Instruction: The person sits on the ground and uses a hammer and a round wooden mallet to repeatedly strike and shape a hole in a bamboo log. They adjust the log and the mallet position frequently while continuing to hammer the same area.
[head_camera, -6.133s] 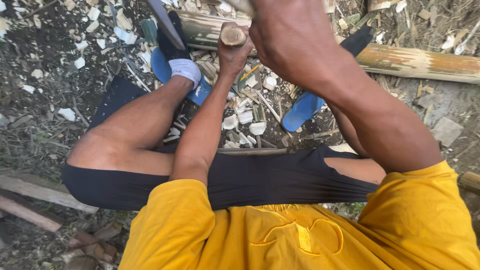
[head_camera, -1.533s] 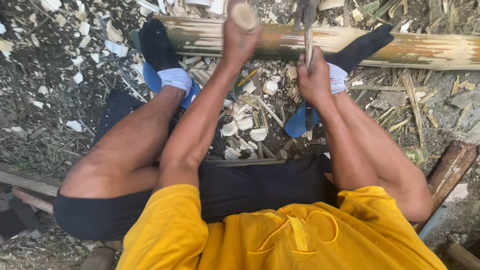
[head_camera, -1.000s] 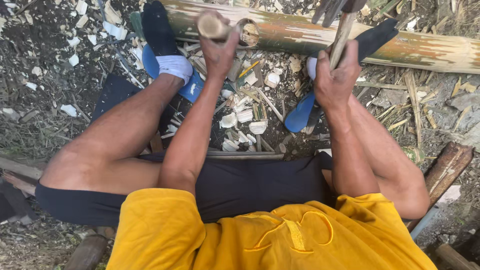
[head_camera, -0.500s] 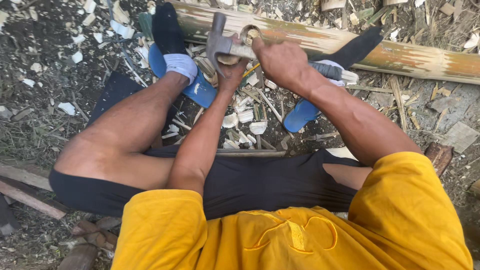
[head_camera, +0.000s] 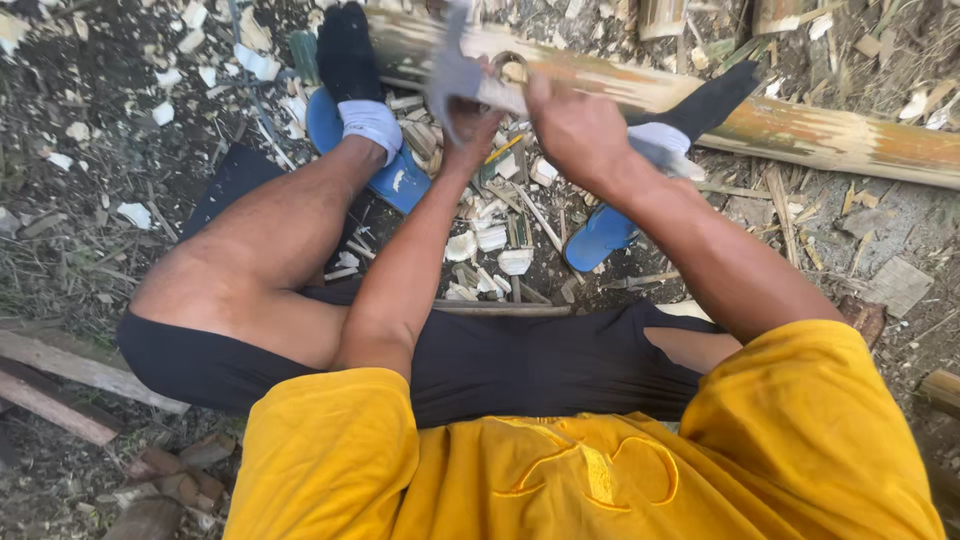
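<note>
Bamboo pole (head_camera: 800, 125) lies far, across my head view | right hand (head_camera: 580, 130) clenched on blurred grey blade (head_camera: 455, 75) | left hand (head_camera: 470, 125) grasping small bamboo piece (head_camera: 512, 72), just near of pole | pale chips (head_camera: 490, 245) between blue sandals (head_camera: 600, 238)

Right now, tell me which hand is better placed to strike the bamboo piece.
Probably right: the right hand grips the blade, poised by the short bamboo piece, while the left hand is occupied holding that piece.
</note>
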